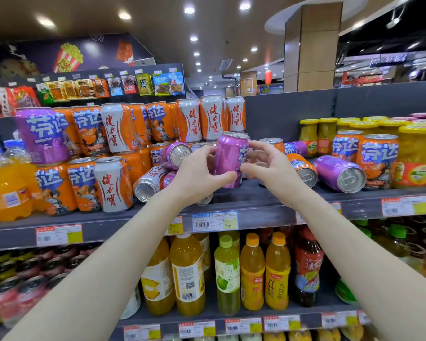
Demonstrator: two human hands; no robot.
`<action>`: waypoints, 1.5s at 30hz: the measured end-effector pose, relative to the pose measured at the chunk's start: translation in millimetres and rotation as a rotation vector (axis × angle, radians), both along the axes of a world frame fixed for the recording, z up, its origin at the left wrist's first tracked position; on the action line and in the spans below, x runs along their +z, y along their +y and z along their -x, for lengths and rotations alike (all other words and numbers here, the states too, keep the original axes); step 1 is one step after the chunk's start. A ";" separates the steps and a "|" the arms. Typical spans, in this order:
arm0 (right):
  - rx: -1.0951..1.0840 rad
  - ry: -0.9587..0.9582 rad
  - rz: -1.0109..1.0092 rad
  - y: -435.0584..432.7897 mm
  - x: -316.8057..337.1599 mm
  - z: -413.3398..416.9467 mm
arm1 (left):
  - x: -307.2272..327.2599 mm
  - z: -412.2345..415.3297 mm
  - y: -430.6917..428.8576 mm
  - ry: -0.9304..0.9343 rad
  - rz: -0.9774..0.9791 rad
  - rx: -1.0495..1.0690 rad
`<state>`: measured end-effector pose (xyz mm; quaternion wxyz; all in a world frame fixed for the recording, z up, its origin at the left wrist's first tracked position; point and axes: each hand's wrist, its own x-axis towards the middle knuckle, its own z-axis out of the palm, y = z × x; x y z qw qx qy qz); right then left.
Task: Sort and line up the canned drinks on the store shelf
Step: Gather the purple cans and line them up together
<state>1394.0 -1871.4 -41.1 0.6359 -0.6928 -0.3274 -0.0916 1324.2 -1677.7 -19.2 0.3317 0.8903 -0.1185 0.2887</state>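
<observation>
While gripping purple can [229, 158] with both hands, about halfway through at best, by judgement.

Head view only. Can upright, mid-shelf, in front of the jumble. Cannot tell if resting on shelf [256, 196] or just above it. Left hand [197, 173] wrapped round lower left side, thumb across front. Right hand [273, 168] pinching right side, fingers [257, 144] curled onto can, thumb low.

Looks done: left block stacked two high, orange cans [84, 184] and white cans [112, 184] upright, labels forward. Two more orange upright at right, beside jars [416, 158].

Left to do: toppled cans [340, 173] lying on sides both sides of hands and behind them. Flavours mixed, purple among orange. Centre gap not yet filled or lined up.
</observation>
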 end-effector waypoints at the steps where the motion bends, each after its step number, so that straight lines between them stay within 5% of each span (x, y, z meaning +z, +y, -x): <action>1: 0.001 0.005 0.000 -0.6 0.2 1.1 | -0.4 -0.9 0.1 0.005 -0.009 0.008; 14: -0.001 0.043 0.280 6.4 1.5 -2.8 | -7.9 -5.0 5.0 0.023 -0.276 0.171; 22: -0.171 -0.027 0.317 20.1 -2.9 5.7 | -31.6 31.5 40.9 -0.221 -0.005 0.189; 28: -0.565 -0.449 0.214 53.8 -20.3 39.9 | -38.4 54.1 64.6 -0.292 -0.047 0.220; 31: -0.450 -0.562 0.127 72.9 -21.4 61.0 | -37.8 57.2 79.7 -0.332 -0.014 0.299; 34: -0.520 -0.628 0.313 90.0 -30.5 73.9 | -35.9 60.3 90.5 -0.326 -0.013 0.327; 38: -0.696 -0.539 0.515 103.7 -45.8 77.8 | -40.3 63.4 97.5 -0.294 -0.065 0.292; 45: -0.610 -0.298 0.289 113.0 -45.4 80.7 | -49.4 55.6 94.2 -0.224 -0.251 0.248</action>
